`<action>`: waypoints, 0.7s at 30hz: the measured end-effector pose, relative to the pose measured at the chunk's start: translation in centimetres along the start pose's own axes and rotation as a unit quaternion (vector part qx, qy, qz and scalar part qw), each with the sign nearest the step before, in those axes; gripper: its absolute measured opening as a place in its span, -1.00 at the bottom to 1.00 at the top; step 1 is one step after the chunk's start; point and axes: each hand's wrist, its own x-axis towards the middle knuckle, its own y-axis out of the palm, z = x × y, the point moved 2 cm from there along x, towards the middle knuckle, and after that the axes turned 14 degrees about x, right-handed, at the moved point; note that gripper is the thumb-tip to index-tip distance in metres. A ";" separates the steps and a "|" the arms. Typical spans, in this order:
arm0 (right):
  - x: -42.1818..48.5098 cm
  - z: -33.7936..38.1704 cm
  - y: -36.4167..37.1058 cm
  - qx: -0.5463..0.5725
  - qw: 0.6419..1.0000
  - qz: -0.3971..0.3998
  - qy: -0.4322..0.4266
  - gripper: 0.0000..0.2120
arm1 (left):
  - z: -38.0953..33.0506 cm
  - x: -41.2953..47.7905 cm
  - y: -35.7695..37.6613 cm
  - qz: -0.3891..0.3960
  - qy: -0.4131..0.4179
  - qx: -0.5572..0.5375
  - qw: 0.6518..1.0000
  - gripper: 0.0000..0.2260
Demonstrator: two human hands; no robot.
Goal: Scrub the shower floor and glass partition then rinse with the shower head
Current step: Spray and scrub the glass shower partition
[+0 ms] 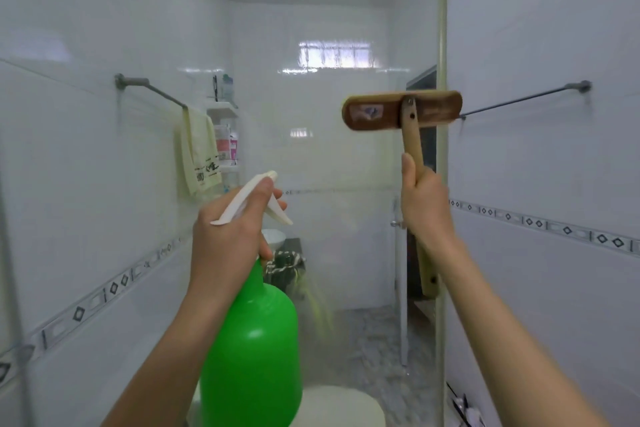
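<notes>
My left hand [230,236] grips the white trigger head of a green spray bottle [254,347], held up at centre with fingers on the trigger. My right hand [424,208] holds the wooden handle of a scrub brush [401,111], whose brown head is raised flat against the glass partition [329,156]. The glass fills the middle of the view and looks hazy. Its pale frame post [440,45] runs down the right side. Through the glass a speckled floor [374,340] shows low down.
White tiled walls close in on both sides. A towel bar with a cream towel [199,152] hangs on the left, another bar [519,99] on the right. Beyond the glass are a shelf with bottles [227,135] and a basin. A white toilet lid [339,406] lies below.
</notes>
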 end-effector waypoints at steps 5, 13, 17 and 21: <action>-7.7 -5.5 0.1 -0.009 0.998 0.015 0.055 -0.52 | 0.1 -0.6 0.1 0.001 0.001 -0.016 1.000 -0.78; -3.6 -0.2 2.8 -0.013 0.998 0.053 0.017 -0.51 | 1.2 -1.2 -2.4 -0.031 0.007 0.015 0.999 -0.76; -6.8 -2.0 4.5 -0.001 0.996 0.083 0.034 -0.54 | 1.9 -1.5 -4.3 -0.064 0.006 0.014 0.998 -0.81; -14.7 -3.0 5.9 -0.099 0.984 0.126 0.078 -0.54 | 2.8 -1.7 -7.3 -0.099 0.009 0.024 0.995 -0.77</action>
